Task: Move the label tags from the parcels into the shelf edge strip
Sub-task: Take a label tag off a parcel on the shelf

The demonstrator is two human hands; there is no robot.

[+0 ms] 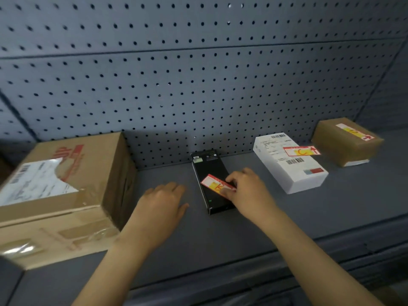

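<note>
Right hand [245, 188] pinching red-yellow tag [217, 185] atop black box [209, 173] mid-shelf [287, 217], thumb and fingers on tag's right end, left hand [163, 199] released, flat on shelf just left of box, two more tags on white box [289, 164] and brown box [346, 142] to the right.

grey pegboard wall [176, 85] (dim light) behind grey shelf [287, 217].

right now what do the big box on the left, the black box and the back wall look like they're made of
Big box: brown corrugated cardboard by its look, matte, with glossy clear tape that catches the light.
Black box: probably smooth coated card, dark with a slight sheen; the right hand pinches a red and yellow tag on it.
Back wall: grey perforated panel, likely painted metal, with even rows of holes.
</note>
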